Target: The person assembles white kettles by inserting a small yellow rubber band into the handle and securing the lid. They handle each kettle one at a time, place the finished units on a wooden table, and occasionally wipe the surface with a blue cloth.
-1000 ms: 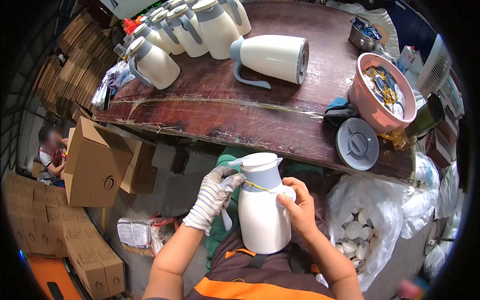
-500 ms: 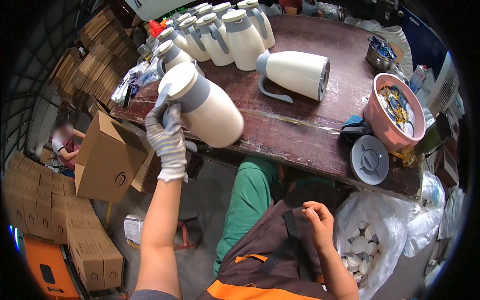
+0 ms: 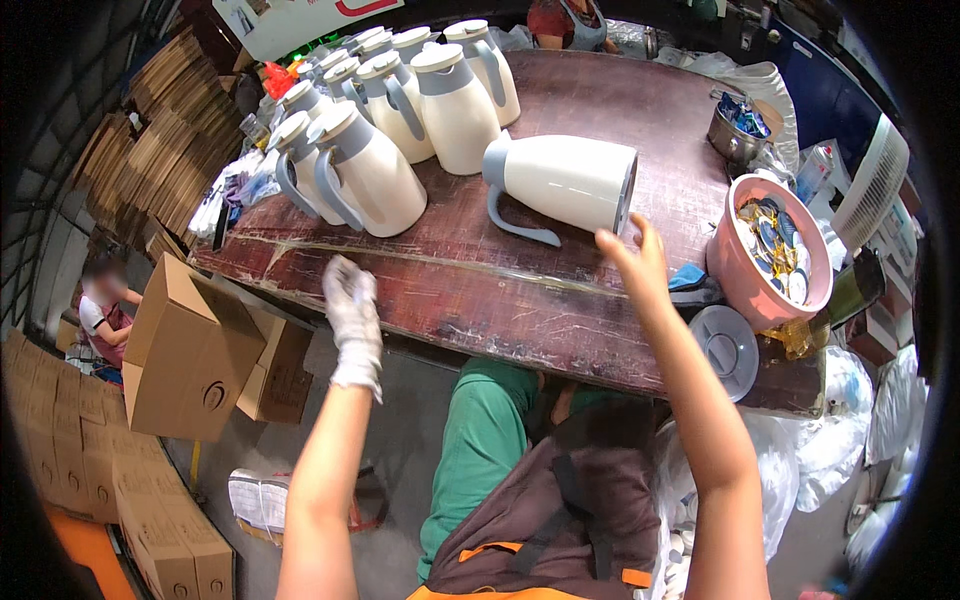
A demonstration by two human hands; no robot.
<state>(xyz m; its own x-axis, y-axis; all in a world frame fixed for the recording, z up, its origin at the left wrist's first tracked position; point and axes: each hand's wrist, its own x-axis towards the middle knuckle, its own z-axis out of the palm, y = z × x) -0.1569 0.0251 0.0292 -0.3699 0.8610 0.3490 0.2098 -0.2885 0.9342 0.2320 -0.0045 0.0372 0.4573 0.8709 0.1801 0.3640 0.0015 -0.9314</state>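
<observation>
The lying jug (image 3: pixel 570 180) rests on its side on the bench (image 3: pixel 500 285), right of the middle, with its neck toward the left edge and its base toward the right edge. Its handle points toward the front edge; a bare strip separates the two.

Right hand (image 3: pixel 640 255): open, fingers spread, at the base of the lying jug. From here I cannot tell whether the fingertips make contact. Left hand (image 3: pixel 352 310): gloved, empty, fingers loosely extended over the front edge, toward the left corner.

The standing jugs (image 3: pixel 455 120) form a close group along the left edge, reaching back toward the far left corner. The front jug (image 3: pixel 375 185) stands upright at the near end of this group, its handle facing the left edge. A narrow bare gap divides the group from the neck of the lying jug. Behind the lying jug, open surface extends to the far edge.

Room on the right is tighter. The pink basin (image 3: pixel 722 245), filled with small parts, stands near the right edge; the grey disc (image 3: pixel 735 350) lies by the front right corner, partly covered by the right forearm.
</observation>
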